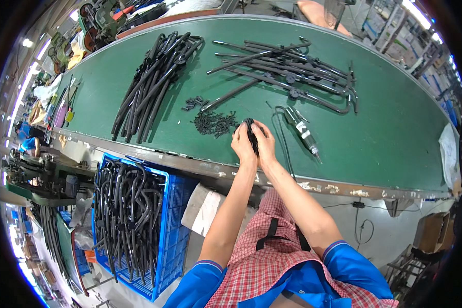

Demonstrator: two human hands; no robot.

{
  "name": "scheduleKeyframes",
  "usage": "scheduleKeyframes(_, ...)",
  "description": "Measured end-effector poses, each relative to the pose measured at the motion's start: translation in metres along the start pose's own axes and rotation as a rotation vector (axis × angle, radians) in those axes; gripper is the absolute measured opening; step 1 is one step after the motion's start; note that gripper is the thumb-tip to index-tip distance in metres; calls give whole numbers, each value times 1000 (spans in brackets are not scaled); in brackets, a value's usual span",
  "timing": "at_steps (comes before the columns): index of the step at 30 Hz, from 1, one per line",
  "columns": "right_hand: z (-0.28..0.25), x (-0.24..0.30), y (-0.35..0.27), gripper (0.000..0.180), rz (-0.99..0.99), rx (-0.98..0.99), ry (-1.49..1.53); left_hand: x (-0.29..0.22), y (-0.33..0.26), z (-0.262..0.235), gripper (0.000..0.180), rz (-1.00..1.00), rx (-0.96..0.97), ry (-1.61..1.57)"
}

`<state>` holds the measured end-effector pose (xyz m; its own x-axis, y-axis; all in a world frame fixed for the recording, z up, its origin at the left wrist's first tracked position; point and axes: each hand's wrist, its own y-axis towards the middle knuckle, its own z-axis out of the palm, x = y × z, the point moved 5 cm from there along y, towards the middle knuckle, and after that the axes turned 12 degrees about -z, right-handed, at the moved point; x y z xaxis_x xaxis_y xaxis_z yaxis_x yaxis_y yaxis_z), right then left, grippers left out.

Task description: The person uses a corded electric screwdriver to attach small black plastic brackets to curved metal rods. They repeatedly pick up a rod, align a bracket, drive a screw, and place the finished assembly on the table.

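My left hand [243,145] and my right hand [265,146] come together over the near part of the green table. Both are closed round some black parts [251,135], whose exact kind is mostly hidden by my fingers. Just left of them lies a heap of small black screws [210,123]. Behind that heap sit several short black cylindrical pieces [194,103]. To the right, an electric screwdriver [304,133] with a dark and pale body rests on the table, its bit toward the near edge.
Bent black tubes lie on the green table [385,138] in a left bundle [156,82] and a spread right group [292,69]. A blue crate [173,231] full of such tubes stands below the front edge. A cable [282,146] runs off the table beside my right hand.
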<state>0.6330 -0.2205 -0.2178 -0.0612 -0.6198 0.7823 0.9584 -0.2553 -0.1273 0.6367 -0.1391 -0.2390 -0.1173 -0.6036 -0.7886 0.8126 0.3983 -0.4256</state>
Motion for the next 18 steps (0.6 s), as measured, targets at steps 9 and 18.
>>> scheduleKeyframes(9,-2,-26,112,31,98,-17,-32,13,111,51,26,-162,97,25)
scheduleKeyframes(18,14,-28,118,44,-261,346,-678,-9,137,27,28,-171,325,664)
